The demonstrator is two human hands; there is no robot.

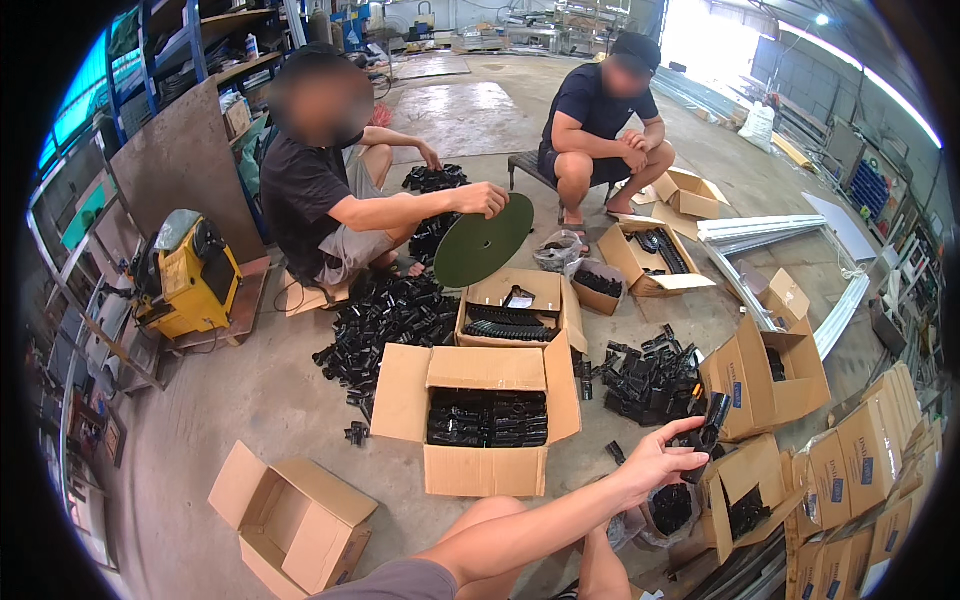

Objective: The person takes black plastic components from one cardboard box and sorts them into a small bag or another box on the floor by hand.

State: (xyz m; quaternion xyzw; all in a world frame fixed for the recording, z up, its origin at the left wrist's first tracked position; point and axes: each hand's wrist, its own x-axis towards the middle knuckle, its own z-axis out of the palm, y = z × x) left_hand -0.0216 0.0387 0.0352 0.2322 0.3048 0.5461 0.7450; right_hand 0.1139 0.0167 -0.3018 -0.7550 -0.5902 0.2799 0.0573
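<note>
My left hand (664,462) reaches across to the right, closed around a black tubular plastic fitting (711,422). Just beyond it lies a loose heap of similar black fittings (645,382). Below the hand are a clear bag of black parts (670,508) and an open carton (722,535) with more inside. In front of my knees stands an open cardboard box (485,470), packed with rows of black fittings (487,418). No right hand of mine can be made out.
At left, a co-worker crouches holding a green disc (485,240) beside a large fitting pile (390,325). Another person (605,120) sits at the back. An open carton (290,520) lies lower left; stacked cartons (860,460) and white frames (765,230) stand right; a yellow machine (190,285) is left.
</note>
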